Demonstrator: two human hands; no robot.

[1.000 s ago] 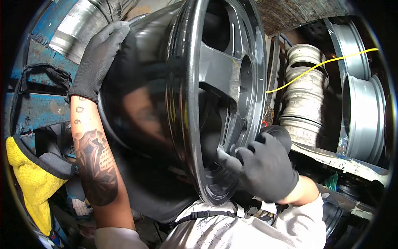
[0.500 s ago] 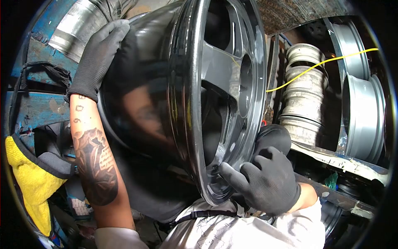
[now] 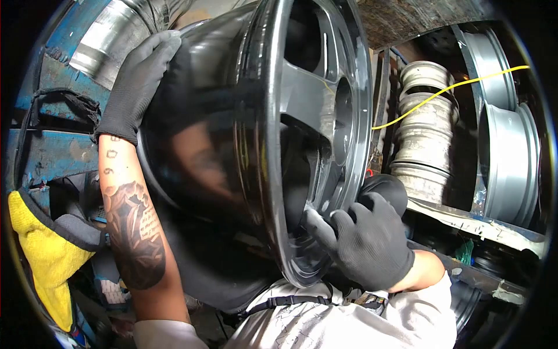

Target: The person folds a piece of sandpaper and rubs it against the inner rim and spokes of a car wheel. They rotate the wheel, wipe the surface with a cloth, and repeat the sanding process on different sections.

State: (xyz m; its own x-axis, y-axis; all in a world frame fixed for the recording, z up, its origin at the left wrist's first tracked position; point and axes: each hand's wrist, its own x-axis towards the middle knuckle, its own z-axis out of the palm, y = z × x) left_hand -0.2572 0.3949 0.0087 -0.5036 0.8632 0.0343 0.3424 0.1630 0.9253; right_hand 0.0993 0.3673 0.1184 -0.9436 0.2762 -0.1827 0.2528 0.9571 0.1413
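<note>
A glossy black wheel rim (image 3: 200, 128) is tilted across my lap, its spoked face turned to the right. My left hand (image 3: 139, 81), in a black knit glove, grips the rim's back edge at upper left, fingers together. In a matching glove, my right hand (image 3: 372, 244) is at the lower part of the face, near the outer lip. Its fingers are curled in and a pale-dusted fingertip presses by the base of a spoke. Whether something small is pinched there is hidden. Dull grey scuffed patches show on the face around this spot.
Stacked worn silver rims (image 3: 426, 131) stand on a shelf at right, beside grey rims (image 3: 511, 166). A yellow cable (image 3: 450, 88) crosses in front of them. On the left are a blue metal frame (image 3: 52, 151), a yellow cloth (image 3: 43, 256) and a bare metal rim (image 3: 107, 41).
My right hand has shifted slightly up and left along the rim face, its fingertip still against the surface. My left hand and the rim have hardly moved.
</note>
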